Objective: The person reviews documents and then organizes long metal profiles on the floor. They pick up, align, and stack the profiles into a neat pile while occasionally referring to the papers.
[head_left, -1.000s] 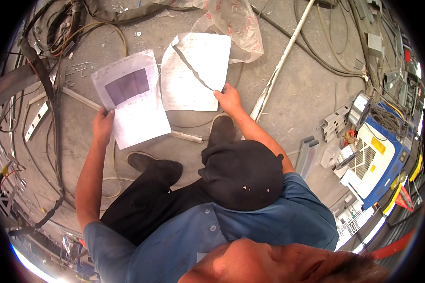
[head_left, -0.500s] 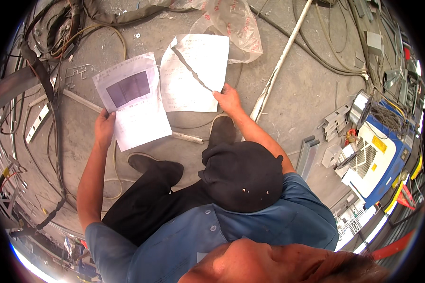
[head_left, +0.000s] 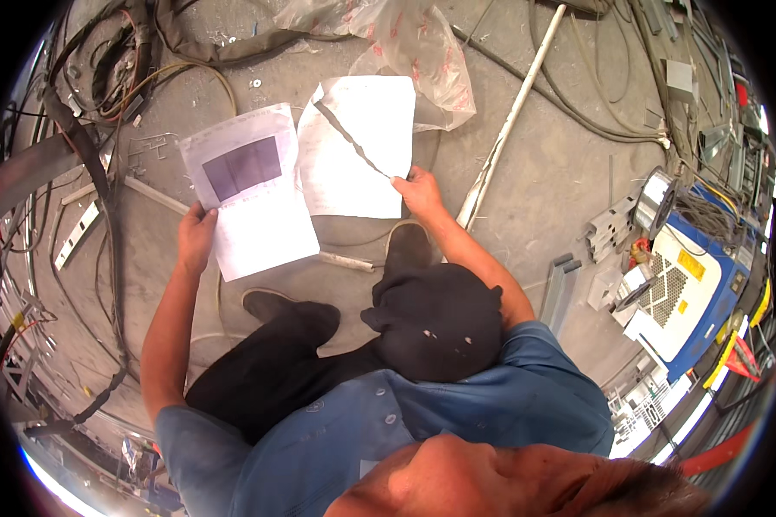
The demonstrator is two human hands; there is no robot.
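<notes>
1. Paper with a dark panel (head_left: 250, 194) is at 10 o'clock from the centre of the view, tilted slightly; a crease crosses it beneath the printed panel, and the part below the crease looks brighter.
2. Left hand (head_left: 197, 234), just past 9 o'clock, pinches that sheet by its left edge near the crease, thumb on top and the gap closed down to the paper's thickness; the finger positions underneath are hidden.
3. A second sheet (head_left: 345, 172) is between 11 and 12 o'clock, beside the first. A dark jagged line like a tear slants across it, from its upper left towards its right edge. The two sheets' facing edges are close; I cannot tell whether they touch.
4. The right hand (head_left: 419, 191), near 1 o'clock, has this sheet's right edge nipped between thumb and fingers, at the low end of the jagged line.
5. A clear plastic bag (head_left: 440, 73) with red print sits at 12 o'clock, partly behind the second sheet.
6. A long pale pole (head_left: 513, 121) slants across the floor between 1 and 2 o'clock.
7. A pale bar (head_left: 347, 261) passes behind the first sheet, showing at its 10 and 4 o'clock sides.
8. A blue and white machine (head_left: 694, 289) is at 3 o'clock; dark hoses (head_left: 233, 52) lie around 10 to 11 o'clock.
</notes>
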